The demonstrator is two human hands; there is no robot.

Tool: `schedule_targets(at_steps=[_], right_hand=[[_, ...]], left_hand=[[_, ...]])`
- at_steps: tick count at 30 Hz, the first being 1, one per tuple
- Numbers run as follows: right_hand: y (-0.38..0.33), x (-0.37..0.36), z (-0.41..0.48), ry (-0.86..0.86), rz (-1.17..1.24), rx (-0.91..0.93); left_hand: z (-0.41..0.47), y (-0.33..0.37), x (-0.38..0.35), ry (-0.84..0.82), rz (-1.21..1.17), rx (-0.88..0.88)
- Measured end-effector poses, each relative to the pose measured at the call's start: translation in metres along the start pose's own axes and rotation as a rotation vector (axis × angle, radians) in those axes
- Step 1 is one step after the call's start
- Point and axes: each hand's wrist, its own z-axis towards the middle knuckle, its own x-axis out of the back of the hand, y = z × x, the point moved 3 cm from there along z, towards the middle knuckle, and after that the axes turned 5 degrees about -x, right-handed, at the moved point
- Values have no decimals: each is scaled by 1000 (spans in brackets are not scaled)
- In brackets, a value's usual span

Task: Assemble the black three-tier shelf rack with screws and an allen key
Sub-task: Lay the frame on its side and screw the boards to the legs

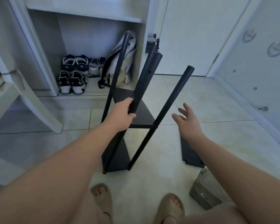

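Nearest us, beside our right foot, a grey-green pouch (205, 189) sits on the tiled floor. Just beyond it a loose black shelf panel (191, 155) lies flat, partly hidden under our right forearm. Left of the panel stands the half-built rack (116, 159), leaning away from us, with a lower tier and a middle shelf (144, 113) already fixed between its poles. Our left hand (122, 115) is curled round one pole (145, 81) at about the height of the middle shelf, and we judge it is steadying the frame. Our right hand (187, 122) holds nothing. Its fingers are spread and reach forward, just to the right of the front right pole (165, 110) and apart from it. That pole's long axis climbs from the lower tier's near corner up, away and to the right, and its capped free end lies beyond our fingertips. The right hand is therefore the nearer one, and a short reach leftward would meet the pole near the middle shelf. We see no screws or allen key. Farthest off, an open cupboard (87, 15) holds shoes (74, 70) and a backpack (120, 62).
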Motion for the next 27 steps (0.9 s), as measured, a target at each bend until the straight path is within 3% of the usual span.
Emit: schedule_targets(at_steps=[7,23,27], right_hand=[[-17,-23,10,26,133,44],[-18,-53,28,-14,-14,43],[-25,-51,22,-33,-32,60]], left_hand=[[-1,-19,4,9,-224,13],[15,-64,-1,124,-235,267],[6,-55,8,285,-231,457]])
